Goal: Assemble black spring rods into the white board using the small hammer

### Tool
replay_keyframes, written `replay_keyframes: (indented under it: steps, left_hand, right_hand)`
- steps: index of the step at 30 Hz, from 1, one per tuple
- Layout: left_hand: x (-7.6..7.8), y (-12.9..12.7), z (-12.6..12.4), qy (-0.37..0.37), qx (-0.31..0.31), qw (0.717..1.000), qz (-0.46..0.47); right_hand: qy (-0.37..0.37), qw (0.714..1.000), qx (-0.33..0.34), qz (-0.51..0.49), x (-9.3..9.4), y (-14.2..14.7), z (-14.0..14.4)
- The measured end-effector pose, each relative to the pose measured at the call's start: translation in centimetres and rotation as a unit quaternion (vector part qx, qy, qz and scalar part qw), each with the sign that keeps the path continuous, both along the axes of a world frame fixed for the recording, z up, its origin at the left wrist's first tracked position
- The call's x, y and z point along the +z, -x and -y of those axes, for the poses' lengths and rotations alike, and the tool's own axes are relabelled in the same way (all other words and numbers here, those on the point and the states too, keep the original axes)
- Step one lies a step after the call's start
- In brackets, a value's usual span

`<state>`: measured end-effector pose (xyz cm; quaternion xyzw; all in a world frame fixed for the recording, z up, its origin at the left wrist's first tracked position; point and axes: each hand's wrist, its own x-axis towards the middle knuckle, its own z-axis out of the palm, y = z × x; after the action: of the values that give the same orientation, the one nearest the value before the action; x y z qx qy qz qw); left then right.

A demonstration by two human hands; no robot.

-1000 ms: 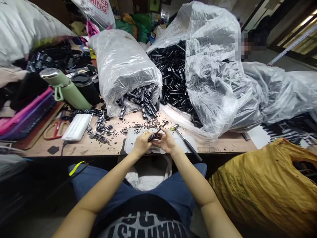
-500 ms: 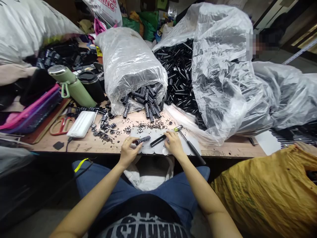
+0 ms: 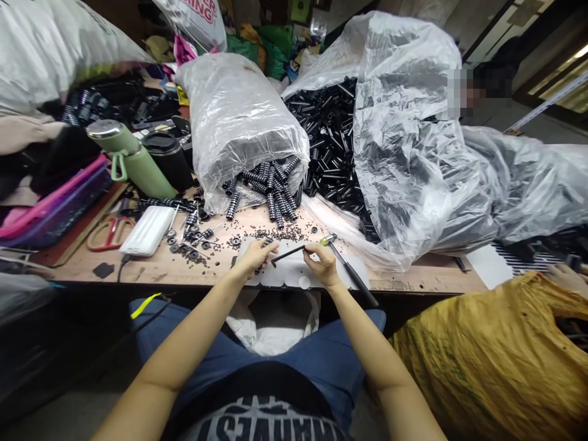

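Black rod pinched at rt end by right hand; left hand curled shut on ribbed part. Bag lettering partly read: "ING". Hammer on table.

Matt black plastic on the thin tube, pinched at its ends by bare left hand and right hand. Pale, worn wood with a rough finish on the tabletop. Glossy, crinkled clear plastic on the bag near the far edge. Shiny black plastic on the ribbed pieces. Smooth matt green on the flask, brushed metal on its cap.
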<state>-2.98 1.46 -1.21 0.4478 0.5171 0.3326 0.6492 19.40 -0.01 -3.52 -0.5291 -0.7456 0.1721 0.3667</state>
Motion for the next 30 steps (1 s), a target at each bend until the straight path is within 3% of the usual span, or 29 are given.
replay_keyframes:
  steps: [2, 4, 9, 11, 14, 17, 22, 24, 27, 30]
  left_hand:
    - [0.8, -0.4, 0.1, 0.102, -0.103, 0.985, 0.091]
    - [1.4, -0.9, 0.3, 0.131, -0.145, 0.970, 0.148]
    - [1.5, -2.1, 0.9, 0.006, 0.025, 0.999, 0.035]
    - [1.3, -2.7, 0.9, -0.048, 0.042, 0.998, 0.012]
    - [1.1, -3.3, 0.9, -0.119, 0.047, 0.991, 0.048]
    - [1.1, -3.1, 0.9, -0.103, 0.074, 0.985, 0.115]
    - [1.9, -2.2, 1.3, -0.057, 0.069, 0.981, 0.172]
    - [2.3, -2.3, 1.5, -0.032, 0.073, 0.979, 0.187]
    - [2.9, -2.8, 1.8, 0.012, 0.089, 0.970, 0.227]
    - [3.3, -3.6, 2.1, 0.041, 0.121, 0.956, 0.264]
  right_hand:
    - [-0.022, 0.997, -0.021, -0.067, 0.3, 1.0, -0.2]
    - [-0.031, 0.996, -0.019, -0.086, 1.0, 1.9, -0.4]
    - [-0.016, 0.996, 0.084, 0.029, 3.9, 2.9, 0.6]
    - [0.009, 0.990, 0.103, 0.094, 4.8, 3.3, 1.2]
    - [0.036, 0.989, 0.068, 0.128, 5.0, 3.4, 1.6]
    - [0.096, 0.987, 0.035, 0.121, 3.7, 2.2, 1.4]
    - [0.223, 0.968, 0.041, 0.107, 1.9, -0.6, 1.3]
    - [0.206, 0.975, 0.053, 0.064, 2.4, -0.6, 1.5]
    - [0.117, 0.985, 0.120, -0.041, 3.8, 0.8, 2.0]
    - [0.033, 0.974, 0.197, -0.109, 4.8, 2.5, 2.3]
